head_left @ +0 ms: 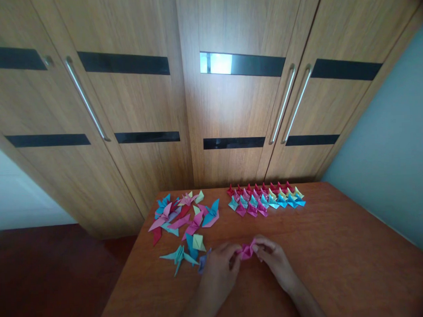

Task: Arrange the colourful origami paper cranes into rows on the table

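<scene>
Between my two hands is a small magenta folded-paper piece (247,252), held just over the front middle of the table. My left hand (222,264) pinches its left end with thumb and fingertips. On the other end, my right hand (269,254) has its fingertips closed. A purple folded paper (202,264) lies partly hidden behind my left hand. Left of it rests a light-teal paper crane (179,256) with its wings spread, beside a pale yellow folded paper (198,242) and a blue one.
Neat rows of folded paper pieces (265,200) in red, pink, yellow, blue and magenta stand at the table's back. A loose heap of paper cranes (186,217) lies at the back left. Behind the wooden table (340,265) rises a wardrobe (230,107); a wall is at right.
</scene>
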The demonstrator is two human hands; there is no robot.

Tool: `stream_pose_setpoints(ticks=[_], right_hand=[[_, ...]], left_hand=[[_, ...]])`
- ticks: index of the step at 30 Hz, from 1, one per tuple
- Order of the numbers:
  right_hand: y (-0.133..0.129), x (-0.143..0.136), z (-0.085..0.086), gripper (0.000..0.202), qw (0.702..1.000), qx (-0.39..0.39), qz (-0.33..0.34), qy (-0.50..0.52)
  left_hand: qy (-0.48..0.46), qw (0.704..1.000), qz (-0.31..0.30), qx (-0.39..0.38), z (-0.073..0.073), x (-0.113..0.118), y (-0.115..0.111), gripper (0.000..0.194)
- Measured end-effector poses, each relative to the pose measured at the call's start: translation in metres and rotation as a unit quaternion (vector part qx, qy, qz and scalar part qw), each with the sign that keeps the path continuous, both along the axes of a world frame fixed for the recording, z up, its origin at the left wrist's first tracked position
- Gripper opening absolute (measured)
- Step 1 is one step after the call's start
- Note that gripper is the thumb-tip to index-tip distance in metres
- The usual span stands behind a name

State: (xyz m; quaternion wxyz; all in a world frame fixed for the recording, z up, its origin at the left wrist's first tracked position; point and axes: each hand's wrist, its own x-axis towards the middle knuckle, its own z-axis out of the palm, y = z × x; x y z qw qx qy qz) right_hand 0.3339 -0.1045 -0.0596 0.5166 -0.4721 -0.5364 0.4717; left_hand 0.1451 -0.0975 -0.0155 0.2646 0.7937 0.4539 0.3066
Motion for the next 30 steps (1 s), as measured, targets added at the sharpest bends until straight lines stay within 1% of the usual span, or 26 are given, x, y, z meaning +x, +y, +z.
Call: stream_pose_setpoints(ticks=[3,7,10,12,14,17,19,21,23,25,30], right_hand=[[0.002,0.006,-0.004,0.024,0.999,-0.012,-0.002,0.037],[0.006,0.013,-0.007,0.025,0.995,-0.047,0.003,0.090],[0.009,0.018,-0.007,0.024,0.993,-0.064,0.003,0.103],[0.013,0.026,-0.009,0.026,0.993,-0.065,-0.012,0.099],[0.017,0.038,-0.013,0.030,0.995,-0.057,-0.045,0.071],[0.022,0.062,-0.023,0.035,0.988,-0.034,-0.143,-0.034],[0.022,0.078,-0.030,0.037,0.968,-0.020,-0.219,-0.117],[0.019,0.088,-0.036,0.038,0.945,-0.014,-0.271,-0.181],[0.017,0.091,-0.039,0.039,0.930,-0.013,-0.291,-0.225],[0.015,0.090,-0.039,0.039,0.921,-0.008,-0.296,-0.253],[0.015,0.088,-0.038,0.041,0.909,-0.014,-0.305,-0.283]], left_hand=[[-0.040,0.999,-0.015,-0.030,0.002,0.003,0.000,0.024],[-0.082,0.994,-0.033,-0.063,0.004,0.011,-0.001,0.020],[-0.095,0.992,-0.049,-0.070,0.007,0.022,0.001,0.019],[-0.099,0.991,-0.058,-0.063,0.007,0.030,0.005,0.019],[-0.090,0.993,-0.065,-0.048,0.006,0.039,0.010,0.017],[-0.048,0.996,-0.081,-0.011,0.000,0.057,0.021,0.016],[-0.001,0.995,-0.093,0.026,-0.004,0.071,0.031,0.018],[0.060,0.990,-0.110,0.063,-0.007,0.087,0.042,0.019],[0.109,0.983,-0.124,0.085,-0.008,0.103,0.053,0.020],[0.132,0.978,-0.133,0.093,-0.008,0.120,0.062,0.021],[0.178,0.967,-0.147,0.105,-0.009,0.154,0.077,0.020]])
